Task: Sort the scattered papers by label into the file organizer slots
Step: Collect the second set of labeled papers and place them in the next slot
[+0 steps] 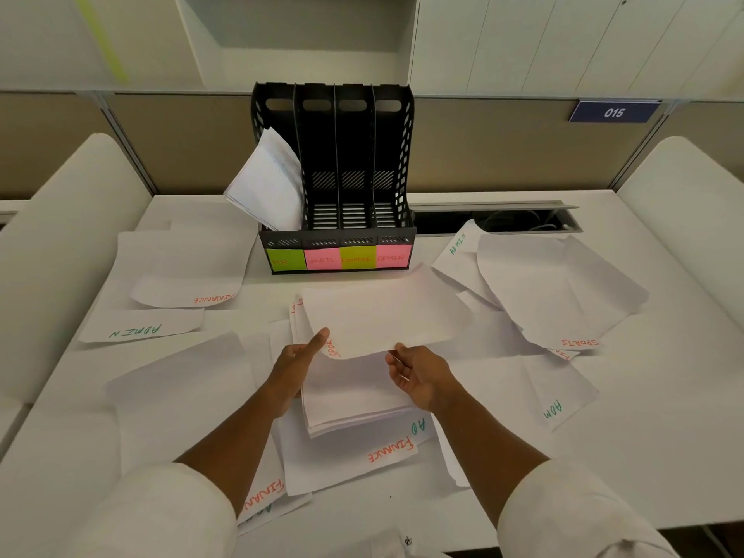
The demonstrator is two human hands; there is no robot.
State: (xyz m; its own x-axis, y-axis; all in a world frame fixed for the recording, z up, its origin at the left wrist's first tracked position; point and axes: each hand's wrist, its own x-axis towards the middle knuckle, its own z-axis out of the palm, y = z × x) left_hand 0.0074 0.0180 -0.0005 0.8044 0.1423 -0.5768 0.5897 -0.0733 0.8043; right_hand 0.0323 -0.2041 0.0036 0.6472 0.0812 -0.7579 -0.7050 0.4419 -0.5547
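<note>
both hands lift one sheet [382, 316] off the stack [354, 400] on the counter [644, 436], likely to read its label. left hand [296, 366] pinches the near edge; right hand [416, 374] fingers [396, 362] pinch from beneath. organizer [336, 183] stands behind, its leftmost slot holding papers [267, 183].

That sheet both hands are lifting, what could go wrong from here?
The sheet faces blank side up, so its label is hidden and it could land in the wrong slot. The left hand and right hand hold only its near edge, so it may sag or slip. The papers in the organizer lean out and might topple.
</note>
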